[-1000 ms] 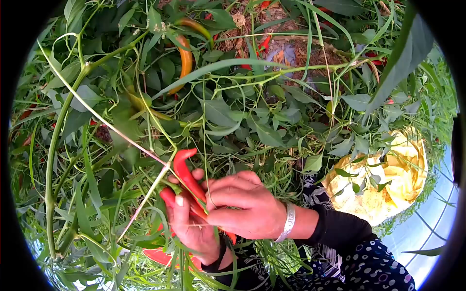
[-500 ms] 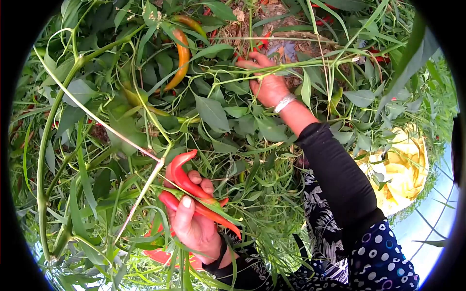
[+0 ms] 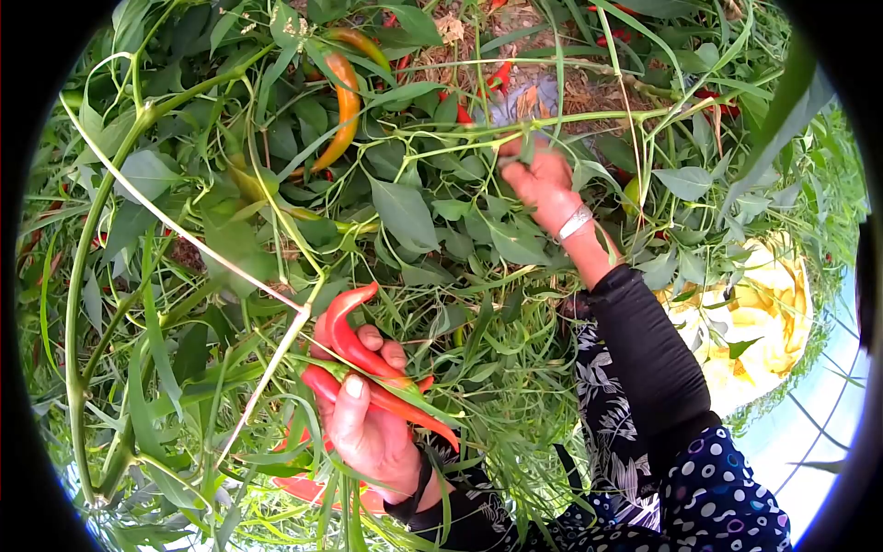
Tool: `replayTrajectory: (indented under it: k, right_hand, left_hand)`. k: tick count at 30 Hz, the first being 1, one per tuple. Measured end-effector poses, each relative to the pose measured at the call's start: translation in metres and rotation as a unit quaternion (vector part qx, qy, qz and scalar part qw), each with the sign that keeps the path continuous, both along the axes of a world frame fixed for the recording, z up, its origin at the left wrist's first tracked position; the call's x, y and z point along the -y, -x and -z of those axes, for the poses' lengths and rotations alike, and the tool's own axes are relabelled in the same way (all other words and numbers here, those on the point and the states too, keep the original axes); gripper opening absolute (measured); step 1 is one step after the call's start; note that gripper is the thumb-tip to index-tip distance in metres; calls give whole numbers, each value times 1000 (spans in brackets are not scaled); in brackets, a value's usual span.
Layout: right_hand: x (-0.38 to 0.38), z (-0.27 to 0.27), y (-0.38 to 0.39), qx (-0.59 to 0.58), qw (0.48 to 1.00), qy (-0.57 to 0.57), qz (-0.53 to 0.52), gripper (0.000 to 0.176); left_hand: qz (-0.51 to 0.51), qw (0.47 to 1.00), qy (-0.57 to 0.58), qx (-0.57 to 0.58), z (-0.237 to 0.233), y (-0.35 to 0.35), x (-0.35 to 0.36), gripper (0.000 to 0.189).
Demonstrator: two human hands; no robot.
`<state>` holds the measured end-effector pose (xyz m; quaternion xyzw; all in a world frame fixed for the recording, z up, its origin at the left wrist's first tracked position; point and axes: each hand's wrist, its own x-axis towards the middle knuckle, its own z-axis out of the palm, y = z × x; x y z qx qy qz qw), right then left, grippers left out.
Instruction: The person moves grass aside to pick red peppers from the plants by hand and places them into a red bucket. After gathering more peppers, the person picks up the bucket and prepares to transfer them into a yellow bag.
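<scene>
My left hand [image 3: 372,432] is closed around several red chili peppers [image 3: 351,339], the thumb pressing across them and the fingertips curling up behind. Green stems and a narrow leaf lie among the held chilies. Farther up, my right hand [image 3: 543,179], with a silver bracelet [image 3: 577,222] at the wrist, is beside a thin green branch [image 3: 497,138]. Its fingers are curled together and partly blurred at a leaf, so what they hold cannot be made out. Red chilies [image 3: 499,78] show among the plants just beyond this hand.
An orange-green chili [image 3: 347,110] hangs at the upper left. Thick pepper stems [image 3: 85,304] and a pale dry stalk [image 3: 267,377] cross in front of the left side. A yellow sack [image 3: 759,313] stands at the right. Something red [image 3: 313,488] lies low behind grass.
My right hand has drawn back a little to the right and downward, and its outstretched fingers have curled in. My left hand and its chilies have stayed almost still.
</scene>
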<state>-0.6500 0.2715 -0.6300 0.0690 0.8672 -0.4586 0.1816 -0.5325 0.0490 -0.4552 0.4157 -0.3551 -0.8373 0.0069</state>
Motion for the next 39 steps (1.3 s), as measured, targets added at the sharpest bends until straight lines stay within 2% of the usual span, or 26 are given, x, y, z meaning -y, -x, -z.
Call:
replayTrajectory:
  k: [1, 2, 3, 5, 7, 8, 9, 11, 12, 13, 15, 16, 17, 19, 20, 21, 23, 24, 26, 27, 29, 30, 32, 33, 35, 39]
  right_hand:
    - [4, -2, 5, 14, 998, -26, 61, 22]
    - [3, 19, 11, -147, 979, -27, 140, 18]
    - [7, 4, 26, -165, 957, 138, 195, 16]
    - [10, 15, 43, -207, 944, 172, 193, 17]
    - [23, -18, 52, -120, 989, 62, 61, 18]
    - [28, -19, 62, -1, 997, -72, -19, 21]
    - [34, -19, 62, -56, 967, -213, -125, 35]
    - [31, 6, 55, -48, 937, -279, -203, 46]
    - [36, 9, 51, -64, 898, -372, -227, 50]
    - [35, 9, 51, -65, 898, -372, -226, 50]
    - [31, 11, 51, 85, 920, -303, -235, 48]
    - [31, 15, 45, 82, 946, -277, -151, 39]
    - [30, 16, 36, 82, 946, -277, -150, 39]
    - [28, 12, 9, -7, 991, -80, 103, 25]
    - [38, -31, 10, 50, 972, 4, 228, 24]
    - [38, -34, 0, 51, 972, 4, 228, 24]
    - [28, -31, -20, 58, 859, 249, 443, 32]
    - [22, -30, -36, 58, 859, 248, 443, 32]
    - [12, -33, -69, 108, 783, 403, 461, 39]
    - [14, -47, -78, 166, 781, 369, 475, 39]
    - [27, -82, -98, 177, 827, 318, 429, 30]
    - [23, -83, -118, 180, 862, 349, 321, 26]
    - [27, -120, -119, 133, 962, 239, 5, 24]
    - [38, -135, -113, 42, 970, 230, -65, 23]
    - [47, -152, -116, 42, 971, 144, -186, 24]
    - [51, -167, -104, 47, 945, 87, -312, 23]
  left_hand:
    - [-1, 1000, 1, 0, -1, 1, 0, 69]
    - [0, 1000, 4, 7, -2, 1, 0, 69]
    - [2, 1000, 6, 14, -2, 0, 0, 69]
    - [2, 1000, 12, 16, -1, -1, 0, 70]
    - [0, 1000, 17, 18, -2, -1, -1, 70]
    - [2, 1000, 17, 22, -3, 0, -1, 70]
    - [4, 1000, 16, 25, -4, 1, -1, 70]
    - [5, 1000, 10, 21, -3, 1, -1, 70]
    - [6, 1000, 3, 16, -2, 0, -1, 70]
    - [6, 1000, 3, 15, -2, -1, -1, 70]
    - [2, 1000, 2, 8, -1, -2, -1, 69]
    - [3, 1000, 3, 8, -1, -3, -1, 69]
    - [-5, 1000, 3, 4, 0, -4, -1, 68]
    - [-14, 1000, 3, -2, -1, -3, -2, 68]
    - [-3, 1000, -2, 15, -6, -1, -1, 67]
    - [9, 999, -7, 32, -7, 0, -1, 66]
    - [12, 999, -18, 23, -6, -4, 1, 65]
    - [16, 999, -30, 12, -5, -5, 1, 64]
    - [-3, 1000, 5, 1, -3, -1, -8, 63]
    - [-22, 999, 41, -10, -3, 1, -11, 62]
    - [0, 998, 60, 4, -5, 1, -12, 61]
    - [21, 997, 78, 17, -6, 1, -13, 61]
    - [47, 995, 85, 37, -6, 0, -14, 61]
    - [71, 992, 94, 55, -6, 0, -15, 61]
    - [88, 992, 75, 49, -5, -2, -17, 62]
    - [140, 986, 67, 54, -7, 0, -21, 60]
